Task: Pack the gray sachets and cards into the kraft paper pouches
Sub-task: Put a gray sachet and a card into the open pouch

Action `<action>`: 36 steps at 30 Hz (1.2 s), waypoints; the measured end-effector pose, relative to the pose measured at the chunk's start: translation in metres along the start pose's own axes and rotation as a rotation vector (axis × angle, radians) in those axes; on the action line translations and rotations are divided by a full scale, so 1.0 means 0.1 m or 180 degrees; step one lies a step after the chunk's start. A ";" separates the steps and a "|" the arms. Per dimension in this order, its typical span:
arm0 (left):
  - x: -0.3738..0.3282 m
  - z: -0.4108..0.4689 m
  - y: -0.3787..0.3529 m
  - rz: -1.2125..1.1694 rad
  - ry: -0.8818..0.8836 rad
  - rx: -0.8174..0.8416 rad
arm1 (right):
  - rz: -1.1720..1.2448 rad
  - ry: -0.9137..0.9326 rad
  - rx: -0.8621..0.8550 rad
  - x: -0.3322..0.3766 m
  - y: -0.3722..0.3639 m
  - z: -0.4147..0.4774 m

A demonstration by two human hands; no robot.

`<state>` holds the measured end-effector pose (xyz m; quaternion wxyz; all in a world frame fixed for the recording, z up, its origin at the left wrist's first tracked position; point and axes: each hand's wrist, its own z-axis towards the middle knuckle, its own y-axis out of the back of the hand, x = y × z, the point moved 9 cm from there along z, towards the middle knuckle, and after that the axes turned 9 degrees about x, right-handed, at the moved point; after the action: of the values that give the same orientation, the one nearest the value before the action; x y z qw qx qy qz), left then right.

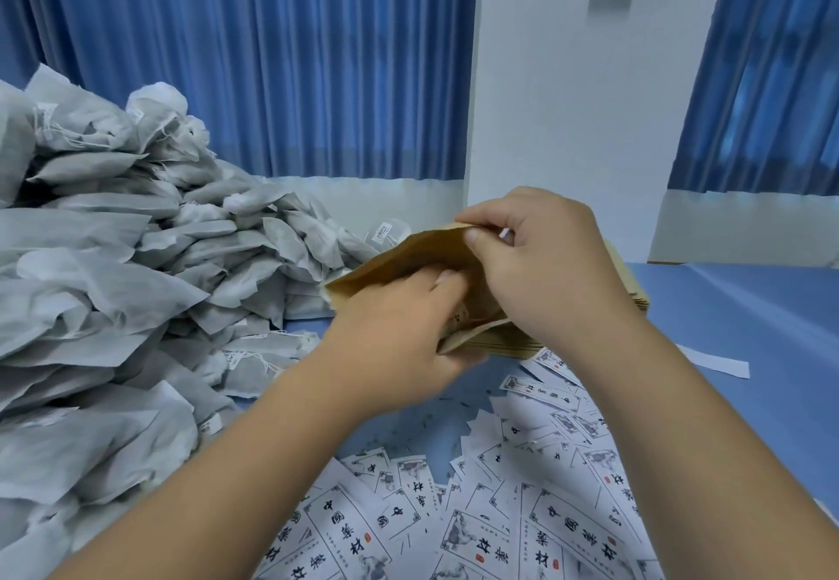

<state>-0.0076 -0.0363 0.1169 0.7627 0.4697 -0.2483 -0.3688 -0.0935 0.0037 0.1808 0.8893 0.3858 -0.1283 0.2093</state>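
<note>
The right hand (545,270) pinches the upper lip of a kraft pouch (408,257). The left hand (395,329) grips its lower lip, fingers (447,277) inside. Gray sachets (113,284) heap on the left and cards (522,511) litter the blue bench (749,329).

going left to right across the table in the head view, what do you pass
pile of gray sachets → left hand → right hand → white paper strip; the kraft pouch held by both hands is left out, as it overlaps them
</note>
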 end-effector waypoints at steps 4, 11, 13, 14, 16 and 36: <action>-0.12 -0.06 0.29 -0.0207 -0.0488 -0.0802 | -0.0515 -0.0228 -0.0138 -0.16 0.05 0.00; 0.56 -0.13 0.52 -0.0488 0.0766 -0.0865 | -0.0693 -0.0460 -0.0051 -0.34 0.04 -0.01; 0.99 -0.12 0.27 -0.0171 0.1405 0.0230 | -0.0681 -0.0545 -0.0050 -0.39 0.04 -0.01; 1.17 -0.18 0.09 0.0104 0.1581 0.0944 | -0.0661 -0.0577 -0.0054 -0.41 0.04 -0.01; 1.42 -0.38 -0.25 0.0594 0.1848 0.2080 | -0.0613 -0.0609 -0.0064 -0.43 0.04 -0.02; 1.60 -0.27 -0.43 0.0246 0.1520 0.0929 | -0.0429 -0.0603 0.0003 -0.53 0.03 0.00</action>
<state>0.0941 -0.1617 0.0713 0.7374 0.6383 -0.1297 -0.1788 -0.1415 -0.0089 0.1626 0.8851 0.4120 -0.1854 0.1117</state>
